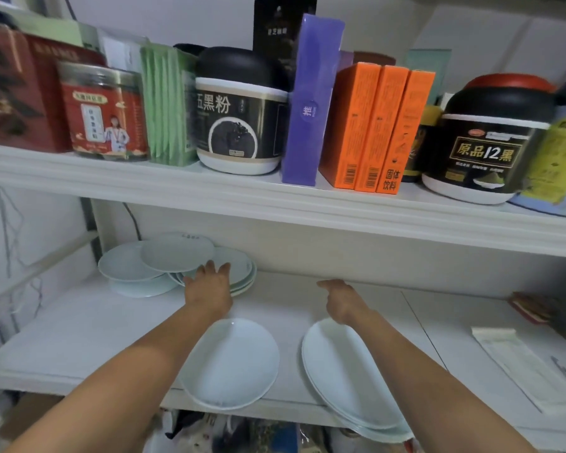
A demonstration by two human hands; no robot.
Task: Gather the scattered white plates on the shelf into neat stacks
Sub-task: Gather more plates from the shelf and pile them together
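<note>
The left hand (211, 282) was seen spread open over the back plates (177, 256); the right hand (339, 297) hung loosely curled, empty. Plates judged rigid, slick, breakable; rim grip advised.

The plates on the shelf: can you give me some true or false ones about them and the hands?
1. The left hand reaches toward the plates at the back. True.
2. The right hand is holding a plate. False: it holds nothing and hovers over the bare shelf.
3. All the plates sit in one neat stack. False: some are piled loosely at the back, and others lie at the front edge.
4. The front right stack sticks out past the shelf's edge. True.
5. The orange boxes stand on the upper shelf. True.
</note>
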